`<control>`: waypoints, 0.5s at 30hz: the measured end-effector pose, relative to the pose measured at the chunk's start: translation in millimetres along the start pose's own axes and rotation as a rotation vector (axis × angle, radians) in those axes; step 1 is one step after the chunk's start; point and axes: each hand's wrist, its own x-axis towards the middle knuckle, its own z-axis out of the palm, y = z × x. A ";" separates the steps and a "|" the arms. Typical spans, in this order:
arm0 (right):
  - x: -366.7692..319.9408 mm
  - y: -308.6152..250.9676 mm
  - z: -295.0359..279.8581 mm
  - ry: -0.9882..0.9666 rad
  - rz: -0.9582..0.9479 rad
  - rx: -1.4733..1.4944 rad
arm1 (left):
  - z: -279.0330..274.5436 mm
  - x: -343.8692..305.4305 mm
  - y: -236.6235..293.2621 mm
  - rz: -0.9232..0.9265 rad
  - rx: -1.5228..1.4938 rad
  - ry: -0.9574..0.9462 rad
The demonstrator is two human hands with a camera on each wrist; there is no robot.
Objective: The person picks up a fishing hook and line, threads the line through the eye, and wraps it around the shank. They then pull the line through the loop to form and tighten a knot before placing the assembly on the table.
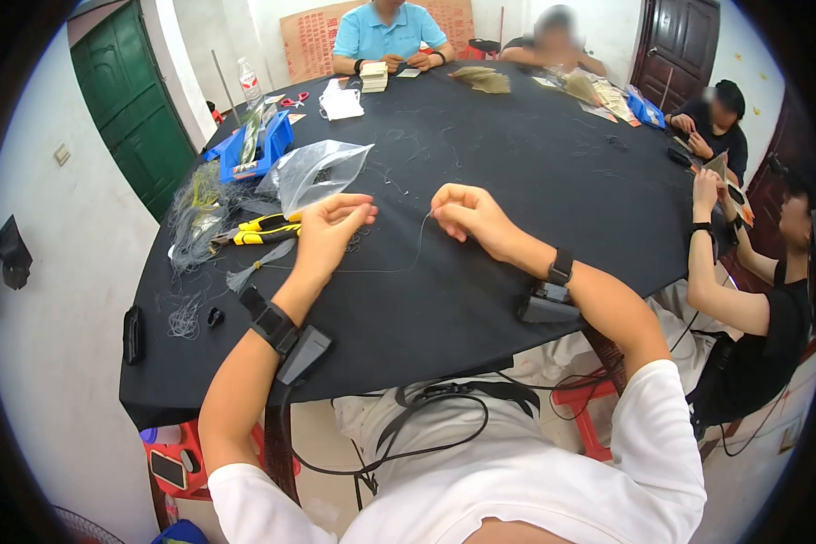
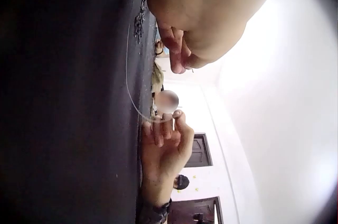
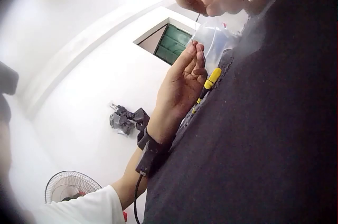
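Note:
Thumb and fingertips of the left hand (image 1: 334,234) pinch a tiny thin piece, seen as a dark sliver (image 3: 194,41) in the right wrist view; its exact shape is unclear. To its right, the right hand (image 1: 476,218) pinches a fine clear line (image 1: 419,249), its other fingers curled. From there the line hangs in a curve and runs left across the black cloth, passing by the left wrist towards a tied grey bundle (image 1: 261,265). In the left wrist view the line (image 2: 127,71) bows between the cloth and the right hand (image 2: 165,155).
Yellow-black pliers (image 1: 265,236), a clear plastic bag (image 1: 322,168), a blue bin (image 1: 276,145) and tangled line (image 1: 195,213) lie left on the black-covered table (image 1: 517,308). Red scissors (image 1: 295,100) and a bottle (image 1: 248,80) are beyond. Several people sit around the far and right edges.

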 end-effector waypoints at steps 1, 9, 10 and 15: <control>0.1 0.0 -0.7 0.034 0.006 -0.016 | 7.8 -4.4 5.4 -0.058 -0.057 0.029; -1.8 -5.5 2.3 0.062 0.026 -0.114 | 26.3 -18.7 15.8 -0.160 0.022 -0.019; -1.7 -5.7 1.7 0.049 0.026 -0.116 | 28.3 -20.5 17.2 -0.190 -0.009 -0.036; -0.8 -3.0 1.4 -0.002 0.024 -0.104 | 34.2 -24.4 22.5 -0.233 -0.131 -0.164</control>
